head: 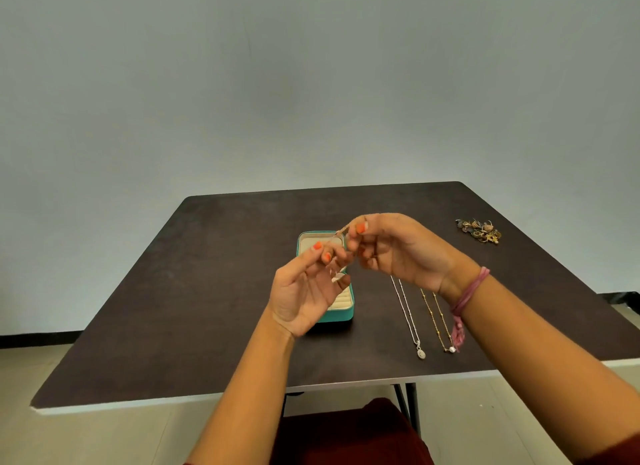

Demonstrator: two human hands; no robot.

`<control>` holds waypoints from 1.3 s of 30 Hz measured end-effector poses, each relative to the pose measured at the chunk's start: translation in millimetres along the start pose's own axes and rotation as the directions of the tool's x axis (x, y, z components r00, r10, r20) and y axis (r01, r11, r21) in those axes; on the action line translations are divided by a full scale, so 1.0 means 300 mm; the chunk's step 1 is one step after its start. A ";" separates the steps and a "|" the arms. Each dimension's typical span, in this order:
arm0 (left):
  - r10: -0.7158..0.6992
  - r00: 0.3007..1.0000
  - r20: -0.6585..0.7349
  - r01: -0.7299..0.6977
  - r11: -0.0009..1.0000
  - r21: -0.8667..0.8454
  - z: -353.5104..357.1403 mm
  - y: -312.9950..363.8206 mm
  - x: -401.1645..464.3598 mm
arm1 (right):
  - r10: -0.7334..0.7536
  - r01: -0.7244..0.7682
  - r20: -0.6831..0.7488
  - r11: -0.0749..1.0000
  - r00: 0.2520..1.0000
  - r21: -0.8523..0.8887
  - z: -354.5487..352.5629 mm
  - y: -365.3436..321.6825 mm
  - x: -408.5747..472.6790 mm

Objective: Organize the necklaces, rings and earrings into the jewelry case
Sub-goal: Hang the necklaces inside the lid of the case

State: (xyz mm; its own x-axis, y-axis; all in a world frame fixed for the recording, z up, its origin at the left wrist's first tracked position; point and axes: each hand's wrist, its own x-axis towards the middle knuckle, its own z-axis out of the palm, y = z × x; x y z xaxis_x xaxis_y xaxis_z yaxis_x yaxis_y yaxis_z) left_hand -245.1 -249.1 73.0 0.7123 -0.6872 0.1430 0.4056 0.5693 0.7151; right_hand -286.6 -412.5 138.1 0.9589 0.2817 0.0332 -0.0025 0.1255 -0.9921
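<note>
Dark table bears teal jewelry case, two necklaces, trinket heap.

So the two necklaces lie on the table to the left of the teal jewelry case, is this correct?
Not quite. In the head view the silver necklace and the gold necklace lie on the table to the right of the teal jewelry case, not the left.

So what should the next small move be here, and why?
Probably lower the thin chain into the open teal jewelry case. Both hands, left hand and right hand, pinch it just above the case, while two necklaces and a jewelry pile wait on the table.
</note>
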 end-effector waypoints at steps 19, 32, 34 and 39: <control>0.025 0.947 -0.321 -0.027 1.000 -0.002 -0.009 -0.074 0.005 | -0.176 0.052 -0.139 0.782 0.975 -0.621 -0.029 -0.011 0.064; 0.098 0.835 -0.541 -0.052 0.994 0.100 -0.084 -0.013 0.063 | -0.432 0.080 -0.093 0.367 0.897 -0.927 -0.012 0.028 0.223; 0.115 0.841 -0.528 -0.013 0.981 0.193 -0.114 0.004 0.067 | -0.429 0.079 -0.084 0.347 0.899 -0.934 -0.017 0.035 0.248; 0.334 0.723 -0.604 0.106 0.811 0.575 -0.224 0.019 0.091 | -0.404 0.048 -0.086 0.311 0.911 -0.949 -0.044 0.060 0.293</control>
State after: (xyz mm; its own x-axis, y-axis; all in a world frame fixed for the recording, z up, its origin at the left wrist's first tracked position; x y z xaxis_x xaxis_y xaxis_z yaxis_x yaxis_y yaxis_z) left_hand -184.8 -234.2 35.0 0.9969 -0.0340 -0.0710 0.0749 0.1298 0.9887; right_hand -198.7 -397.9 121.5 0.8987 0.1244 0.4206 0.3150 -0.8504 -0.4214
